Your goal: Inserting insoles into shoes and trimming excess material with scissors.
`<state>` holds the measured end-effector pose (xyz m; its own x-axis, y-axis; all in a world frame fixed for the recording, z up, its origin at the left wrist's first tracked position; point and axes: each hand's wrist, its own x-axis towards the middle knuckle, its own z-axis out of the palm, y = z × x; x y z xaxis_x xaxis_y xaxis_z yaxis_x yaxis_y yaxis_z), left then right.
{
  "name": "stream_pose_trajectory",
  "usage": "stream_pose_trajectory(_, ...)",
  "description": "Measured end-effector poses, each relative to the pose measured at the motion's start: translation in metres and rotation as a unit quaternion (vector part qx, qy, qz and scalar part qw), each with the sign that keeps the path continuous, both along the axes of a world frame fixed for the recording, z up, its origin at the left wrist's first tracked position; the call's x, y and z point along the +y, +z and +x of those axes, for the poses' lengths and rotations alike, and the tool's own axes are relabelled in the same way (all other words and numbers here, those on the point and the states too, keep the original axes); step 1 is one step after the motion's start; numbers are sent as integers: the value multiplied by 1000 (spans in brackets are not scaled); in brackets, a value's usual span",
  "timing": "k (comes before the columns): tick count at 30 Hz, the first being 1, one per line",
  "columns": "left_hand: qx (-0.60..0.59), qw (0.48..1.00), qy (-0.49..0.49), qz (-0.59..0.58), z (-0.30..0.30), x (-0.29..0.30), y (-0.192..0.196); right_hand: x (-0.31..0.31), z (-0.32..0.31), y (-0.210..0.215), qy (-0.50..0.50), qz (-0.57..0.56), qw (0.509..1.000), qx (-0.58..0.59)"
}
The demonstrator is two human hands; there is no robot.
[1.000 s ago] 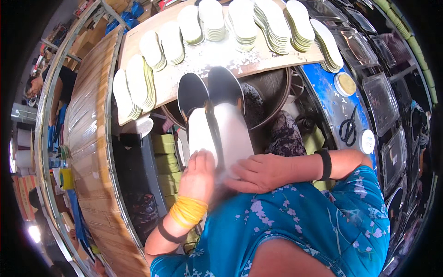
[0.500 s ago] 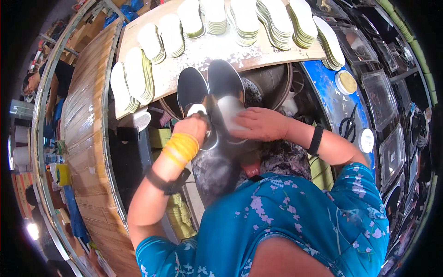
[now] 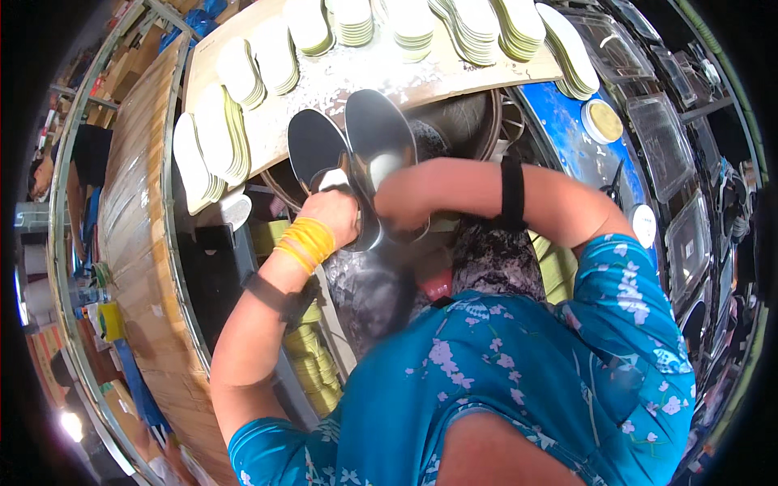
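Note:
A pair of shoes lies side by side in front of me, toes pointing away, with smooth dark oval faces: a left shoe and a right shoe. My left hand, a yellow band at its wrist, is closed around the rear part of the left shoe. A small white patch shows just beyond its knuckles. Over the rear half of the right shoe lies my right hand, bent inward and smeared by motion, its fingers mostly hidden. Beside it a pale patch shows on that shoe.
Several stacks of white insoles line a board strewn with white scraps. To the right, a blue surface carries a round tub, a white lid and partly hidden scissors. A cardboard-covered panel stands left; another person is beyond.
My right hand has swung inward and turned, its forearm now lying across the shoe's side. The left hand keeps its hold. The whole view has shifted slightly, with the shoes a little further left.

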<state>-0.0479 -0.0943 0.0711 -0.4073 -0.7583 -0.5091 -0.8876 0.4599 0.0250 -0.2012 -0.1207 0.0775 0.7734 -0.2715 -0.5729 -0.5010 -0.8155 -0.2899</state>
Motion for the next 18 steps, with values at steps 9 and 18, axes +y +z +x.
stream_pose_trajectory(9, 30, 958, -23, 283, 1, -29, 11, 13, 4, -1, -41, -125, 991, -13)
stream_pose_trajectory(18, -129, 991, 14, -42, -22, 5, -9, 23, 8, -24, -130, -234, 963, -27)
